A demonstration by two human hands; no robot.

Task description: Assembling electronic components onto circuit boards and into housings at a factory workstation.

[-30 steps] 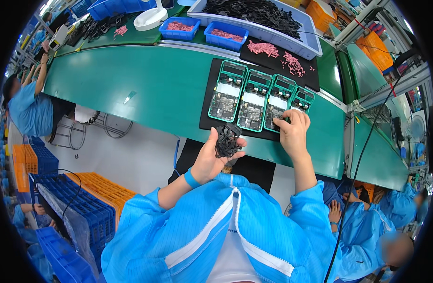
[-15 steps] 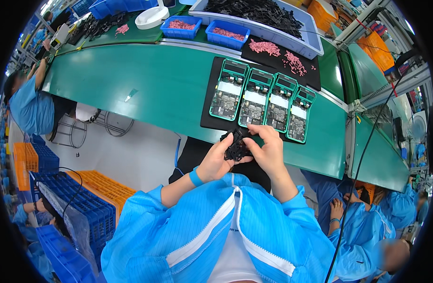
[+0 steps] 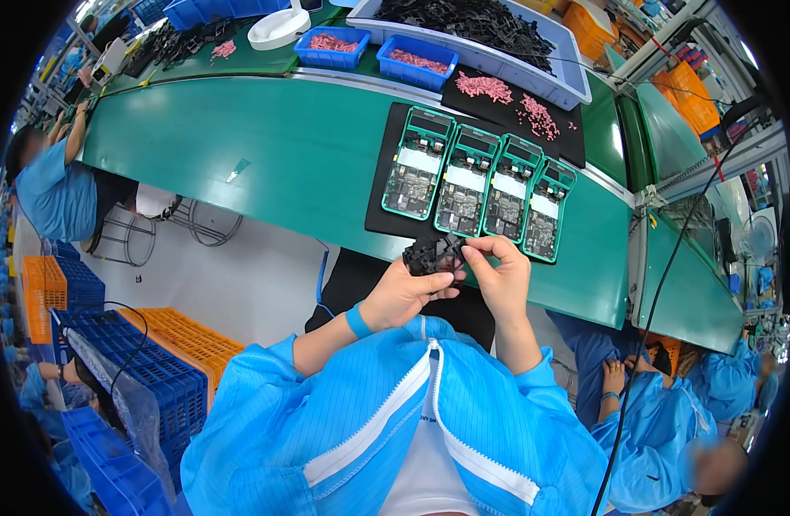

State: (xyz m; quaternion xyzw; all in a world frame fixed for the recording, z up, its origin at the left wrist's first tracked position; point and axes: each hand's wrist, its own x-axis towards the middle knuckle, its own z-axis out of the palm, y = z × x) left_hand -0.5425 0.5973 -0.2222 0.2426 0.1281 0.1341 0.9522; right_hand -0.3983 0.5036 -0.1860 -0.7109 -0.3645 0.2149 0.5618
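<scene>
A small bunch of black plastic parts is in my left hand, its thumb and fingers closed around the lower side. At the bunch's right edge, my right hand has thumb and forefinger pinched together against a black part. I cannot make out whether that part is separate from the rest. Just beyond my hands lie several green device housings in a slanting row, with dark circuit boards and white labels showing. They rest on a black mat.
Behind the housings are pink pieces on a second black mat, two blue bins of pink pieces and a large pale tray of black parts. Blue crates stand at lower left. Co-workers sit left and right. A black cable hangs at right.
My left hand has turned the black parts, so more of them shows above its thumb. My right hand has shifted to the right and pinches their right edge.
</scene>
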